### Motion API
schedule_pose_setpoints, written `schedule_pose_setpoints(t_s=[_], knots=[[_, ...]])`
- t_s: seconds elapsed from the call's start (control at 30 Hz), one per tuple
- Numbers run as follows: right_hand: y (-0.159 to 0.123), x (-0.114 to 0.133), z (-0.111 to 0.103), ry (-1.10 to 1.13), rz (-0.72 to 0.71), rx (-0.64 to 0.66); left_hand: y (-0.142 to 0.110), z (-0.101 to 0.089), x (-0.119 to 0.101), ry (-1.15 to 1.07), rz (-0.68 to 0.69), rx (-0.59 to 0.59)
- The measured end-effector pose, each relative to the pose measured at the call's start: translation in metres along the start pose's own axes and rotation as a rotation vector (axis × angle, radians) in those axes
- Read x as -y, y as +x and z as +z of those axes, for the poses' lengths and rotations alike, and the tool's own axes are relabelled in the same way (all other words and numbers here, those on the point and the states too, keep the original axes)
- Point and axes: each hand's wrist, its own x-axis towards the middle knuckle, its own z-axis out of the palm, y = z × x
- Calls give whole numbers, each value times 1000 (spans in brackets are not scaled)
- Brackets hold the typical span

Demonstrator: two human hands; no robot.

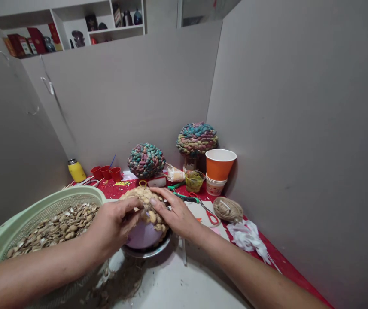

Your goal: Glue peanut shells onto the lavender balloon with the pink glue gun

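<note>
A round purple form [142, 235], perhaps a balloon, sits in a metal bowl [148, 255]. Tan shells that look like peanut shells [138, 194] cover its top and right side; the lower front is bare purple. My left hand [117, 223] is closed in a pinch at the edge of the shell layer, and what lies between its fingertips is hidden. Over the shells on the right rests my right hand [175, 214], fingers stretched out and thumb close to the left fingertips. To the left, a green basket [32, 213] holds many loose shells [71, 221].
Behind stand two colourful shell-covered balls [146, 160], red cups [105, 172], a yellow bottle [77, 171] and an orange paper cup [220, 166]. Scissors [212, 218], a twine roll [228, 209] and white plastic [248, 236] lie to the right. A grey panel [299, 128] bounds the right side.
</note>
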Motion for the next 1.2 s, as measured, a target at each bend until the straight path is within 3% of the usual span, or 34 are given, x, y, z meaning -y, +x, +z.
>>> schedule_pose_setpoints(t_s=[0.13,0.33,0.57,0.8,1.2], knots=[[0,1,-1,-1,-2,4,-9,-10,9,136,201,-91],[0,3,-2,2,0,3,-17,-11,15,307,419,-64],[0,3,-2,8,-29,-6,-11,-3,19,386,379,-69],[0,1,-1,1,-41,-13,-3,-3,13,315,387,-85],[-1,4,-3,3,-52,-13,3,-6,7,210,305,13]])
